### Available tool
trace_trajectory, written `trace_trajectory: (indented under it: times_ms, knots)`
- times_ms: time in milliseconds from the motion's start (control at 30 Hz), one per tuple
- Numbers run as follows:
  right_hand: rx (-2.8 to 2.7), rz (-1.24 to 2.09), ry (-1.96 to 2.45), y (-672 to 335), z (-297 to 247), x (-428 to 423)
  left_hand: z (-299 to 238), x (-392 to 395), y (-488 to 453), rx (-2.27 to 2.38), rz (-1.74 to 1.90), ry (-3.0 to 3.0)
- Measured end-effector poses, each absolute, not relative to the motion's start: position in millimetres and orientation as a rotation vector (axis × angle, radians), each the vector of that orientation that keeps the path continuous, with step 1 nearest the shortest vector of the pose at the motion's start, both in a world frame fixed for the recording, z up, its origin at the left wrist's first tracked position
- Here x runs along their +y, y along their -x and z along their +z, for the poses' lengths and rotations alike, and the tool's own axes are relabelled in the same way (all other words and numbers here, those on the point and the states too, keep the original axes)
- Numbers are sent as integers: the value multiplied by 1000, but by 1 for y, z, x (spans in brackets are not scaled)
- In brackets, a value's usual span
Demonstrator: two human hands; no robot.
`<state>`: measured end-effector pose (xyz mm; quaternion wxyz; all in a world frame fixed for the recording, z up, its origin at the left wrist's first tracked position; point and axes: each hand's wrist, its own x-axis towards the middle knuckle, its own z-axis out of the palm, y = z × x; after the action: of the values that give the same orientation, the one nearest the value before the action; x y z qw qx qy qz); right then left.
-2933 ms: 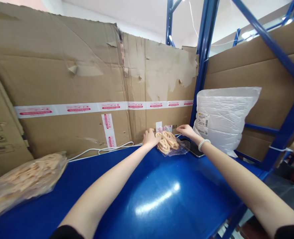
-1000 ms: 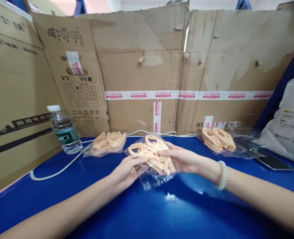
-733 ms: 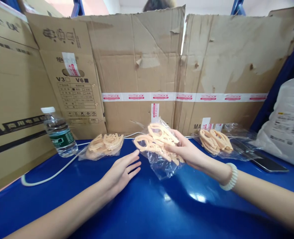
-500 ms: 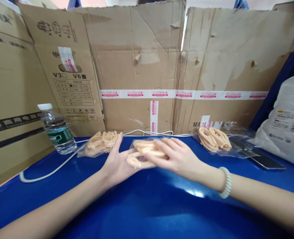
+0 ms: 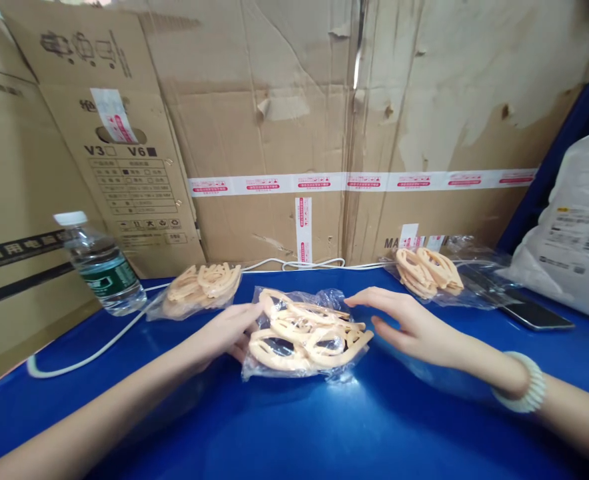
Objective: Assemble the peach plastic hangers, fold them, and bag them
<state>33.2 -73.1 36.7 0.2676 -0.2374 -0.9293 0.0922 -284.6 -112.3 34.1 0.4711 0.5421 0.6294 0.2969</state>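
Observation:
A clear plastic bag of beige looped, flat-looking pieces [image 5: 304, 337] lies on the blue table in front of me. My left hand [image 5: 227, 330] is at the bag's left edge, its fingers and thumb around that edge and partly hidden. Just off the bag's right side, my right hand [image 5: 409, 327] holds nothing, with fingers stretched and apart from the thumb. A pale beaded bracelet [image 5: 524, 383] circles the right wrist. A second bag of similar beige pieces [image 5: 202, 290] rests behind my left hand, and a third bag [image 5: 427, 272] lies at the back right.
A water bottle [image 5: 104, 267] with a green label stands at the left, beside a white cable [image 5: 84, 360]. Cardboard panels [image 5: 274, 133] rise along the back. At the right are a dark phone [image 5: 539, 313] and a white plastic-wrapped bundle [image 5: 569, 233]. The tabletop [image 5: 294, 433] is blue.
The bag has come down from between both hands onto the table. My right hand has let go and moved right; the left has turned to the bag's left edge. The view has shifted slightly.

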Motion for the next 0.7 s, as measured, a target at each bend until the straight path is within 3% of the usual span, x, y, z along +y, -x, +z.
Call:
trace_trajectory:
  times_ms: [167,400,533,700]
  knots:
    - [-2493,315,768,-25,25,-77,61,-101,281,1703,787,-1987]
    - [-2619,302,974,-18,1,-88,127,-107,236,2075,340,-2684]
    - [-2566,240,1051,-17,-4,-85,146,-109,213,2236,167,-2848]
    - [-2538,132,1130,-17,-8,-84,164,-101,206,2258,197,-2871]
